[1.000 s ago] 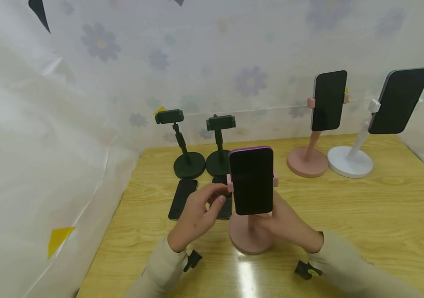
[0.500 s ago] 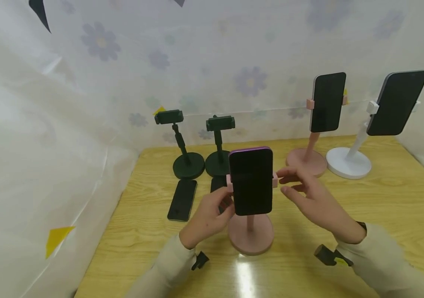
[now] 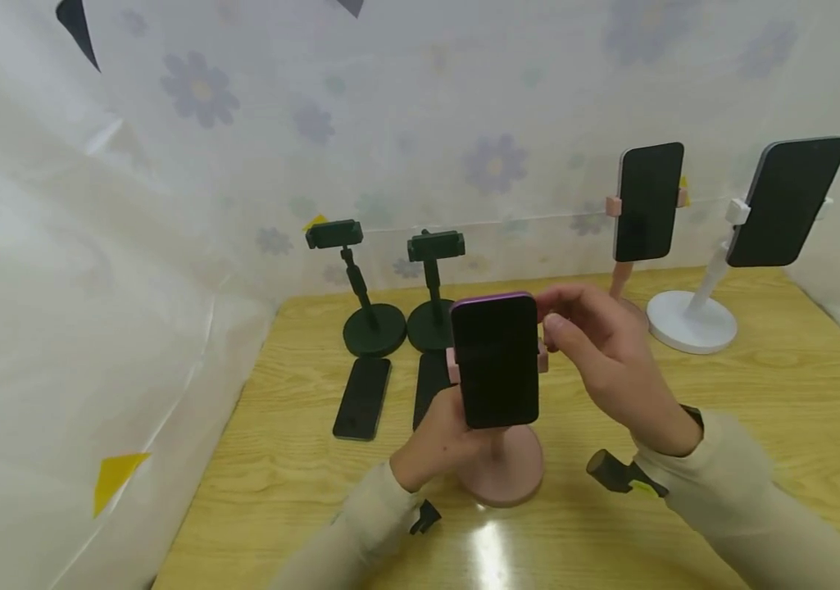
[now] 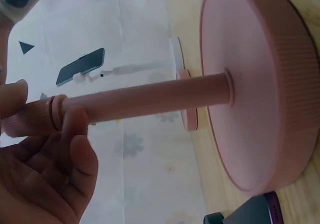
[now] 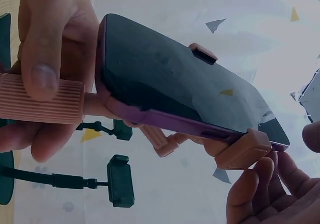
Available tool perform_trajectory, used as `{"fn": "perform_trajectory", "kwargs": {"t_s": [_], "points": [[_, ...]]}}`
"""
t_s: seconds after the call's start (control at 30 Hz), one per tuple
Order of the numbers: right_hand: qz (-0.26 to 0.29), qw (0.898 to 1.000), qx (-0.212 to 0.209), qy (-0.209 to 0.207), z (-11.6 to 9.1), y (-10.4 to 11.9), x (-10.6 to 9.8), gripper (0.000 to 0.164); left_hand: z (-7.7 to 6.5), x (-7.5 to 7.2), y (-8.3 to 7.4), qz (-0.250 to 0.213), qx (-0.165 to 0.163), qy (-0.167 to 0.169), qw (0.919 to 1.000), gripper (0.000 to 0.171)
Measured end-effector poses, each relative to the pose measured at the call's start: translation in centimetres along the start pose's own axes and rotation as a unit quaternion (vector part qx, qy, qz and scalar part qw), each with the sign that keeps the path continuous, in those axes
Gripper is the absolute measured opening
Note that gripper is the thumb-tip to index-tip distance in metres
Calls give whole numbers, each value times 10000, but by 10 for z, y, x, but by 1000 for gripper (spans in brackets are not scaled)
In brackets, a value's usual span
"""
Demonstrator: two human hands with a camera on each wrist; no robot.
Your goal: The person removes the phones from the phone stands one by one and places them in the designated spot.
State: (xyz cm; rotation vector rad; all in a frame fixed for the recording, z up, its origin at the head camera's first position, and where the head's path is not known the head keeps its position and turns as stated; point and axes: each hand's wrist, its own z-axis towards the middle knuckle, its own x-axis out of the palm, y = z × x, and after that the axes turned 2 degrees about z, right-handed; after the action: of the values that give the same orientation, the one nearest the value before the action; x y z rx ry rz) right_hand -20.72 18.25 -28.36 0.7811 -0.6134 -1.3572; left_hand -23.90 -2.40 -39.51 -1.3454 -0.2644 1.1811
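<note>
A black-screened smartphone [image 3: 497, 360] with a purple edge sits upright in the clamp [image 5: 244, 150] of a pink phone stand [image 3: 515, 474]. My left hand [image 3: 438, 438] grips the stand's post below the phone, its thumb lying over the ribbed collar [image 5: 45, 102] in the right wrist view. In the left wrist view the plain lower post [image 4: 155, 99] rises from the round base. My right hand [image 3: 611, 369] is at the phone's upper right edge. Its fingertips are right at the clamp and phone edge, while the thumb [image 5: 312, 136] stays apart from the phone.
Two dark green phone stands [image 3: 374, 329] stand behind on the left. Two phones [image 3: 362, 399] lie flat before them, one partly hidden by my left hand. At the back right, a pink stand and a white stand [image 3: 692, 322] each hold a phone [image 3: 648, 202]. Patterned sheeting surrounds the table.
My right hand left the stand's post, moved right, then came up to the phone's upper right edge. My left hand moved from beside the clamp down onto the post.
</note>
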Motion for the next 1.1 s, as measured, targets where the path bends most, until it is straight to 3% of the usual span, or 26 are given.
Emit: {"fn": "perform_trajectory", "kwargs": {"t_s": [0.1,0.2,0.37,0.5,0.67,0.87,1.0,1.1], "points": [[-402,9991,89,71,6,2,3,24,0,4,1,-18,-71,22,10000,29],[-935,9944,361,342,12,3,5,22,-2,7,2,247,-63,10,9997,21],[-1067,9908,411,720,18,0,8,16,-5,13,3,823,-123,6,9965,15],[-1197,9908,368,510,18,-2,9,20,-5,15,3,919,-160,-23,9956,12],[-1361,9878,755,77,17,-2,8,20,-4,14,5,1001,68,-147,9948,21],[-1382,9850,1006,-217,19,-1,13,21,-5,12,6,698,-127,-135,9974,31],[-1284,9856,1034,-369,20,-1,16,20,-6,12,7,804,-235,-176,9963,42],[-1209,9862,1039,-450,21,-2,17,21,-7,12,7,804,-353,-198,9959,28]]}}
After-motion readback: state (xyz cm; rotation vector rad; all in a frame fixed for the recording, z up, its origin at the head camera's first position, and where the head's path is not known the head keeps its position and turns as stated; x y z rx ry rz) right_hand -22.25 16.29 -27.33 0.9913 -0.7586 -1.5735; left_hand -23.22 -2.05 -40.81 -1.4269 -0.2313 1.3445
